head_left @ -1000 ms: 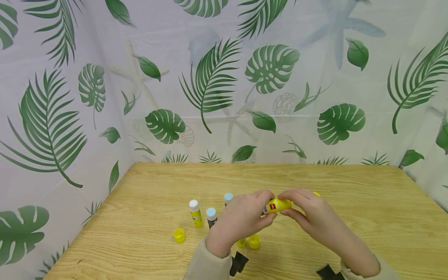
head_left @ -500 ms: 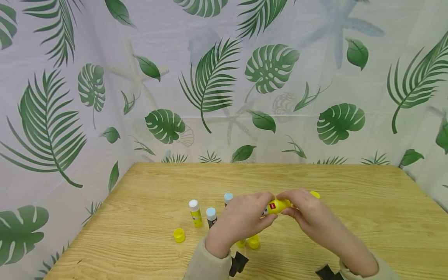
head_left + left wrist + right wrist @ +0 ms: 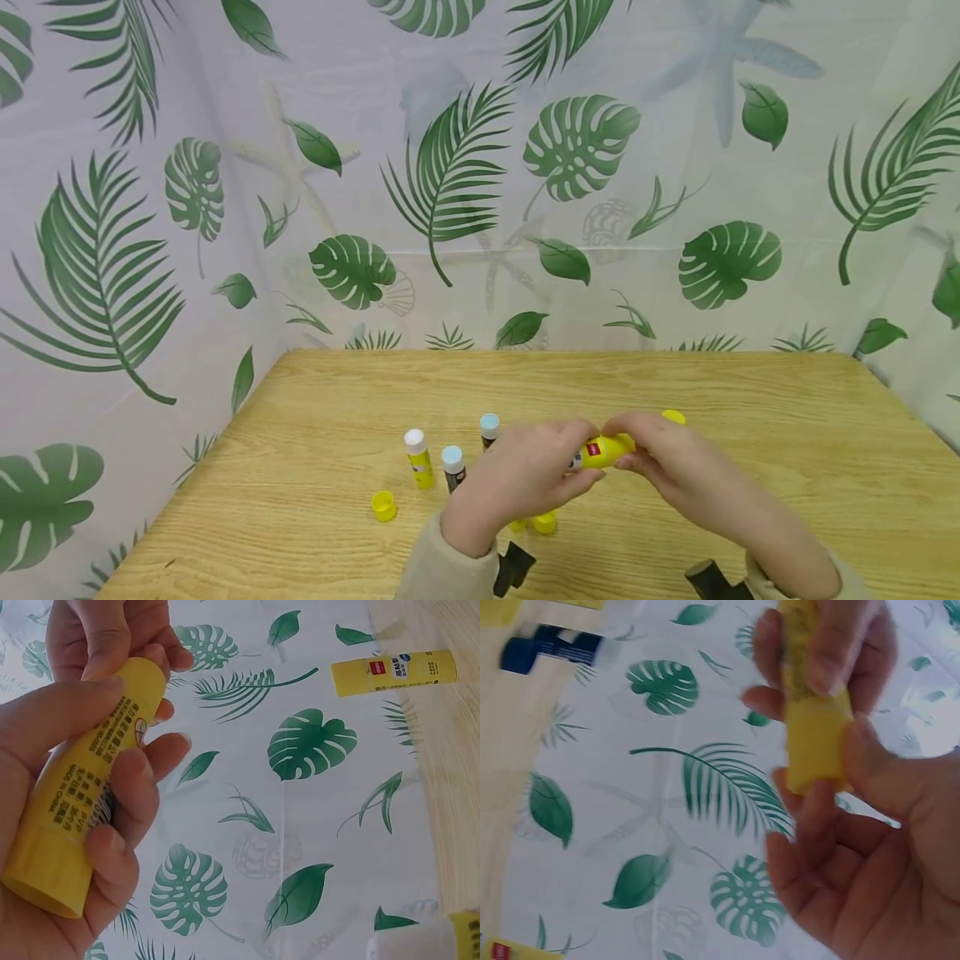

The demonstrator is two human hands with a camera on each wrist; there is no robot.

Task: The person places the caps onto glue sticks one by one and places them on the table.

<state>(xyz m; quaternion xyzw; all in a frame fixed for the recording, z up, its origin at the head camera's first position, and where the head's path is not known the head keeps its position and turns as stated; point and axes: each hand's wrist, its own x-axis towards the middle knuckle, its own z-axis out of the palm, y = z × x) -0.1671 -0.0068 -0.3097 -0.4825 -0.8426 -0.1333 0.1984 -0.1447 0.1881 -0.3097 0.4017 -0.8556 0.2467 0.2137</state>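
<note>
Both of my hands are on one yellow glue stick [image 3: 600, 452], held tilted above the table. My left hand [image 3: 525, 471] wraps its fingers and thumb round the barrel; printed text shows between them in the left wrist view. At the other end, the thumb and fingers of my right hand [image 3: 667, 467] pinch the yellow cap end [image 3: 817, 746]. Left of the hands stands a white-topped yellow glue stick [image 3: 420, 462]. Beside it are two dark glue sticks with pale blue tops, the nearer one [image 3: 453, 467] partly covered by my left wrist.
A loose yellow cap [image 3: 384, 506] lies at the left, another cap [image 3: 544, 522] below my left hand. Behind my right hand a yellow top [image 3: 673, 417] peeks out. The wood table [image 3: 315, 400] ends at a leaf-patterned cloth [image 3: 480, 208].
Both hands have shifted slightly right and down with the glue stick between them. My right wrist has swung a little to the right. The standing glue sticks and loose caps stay put.
</note>
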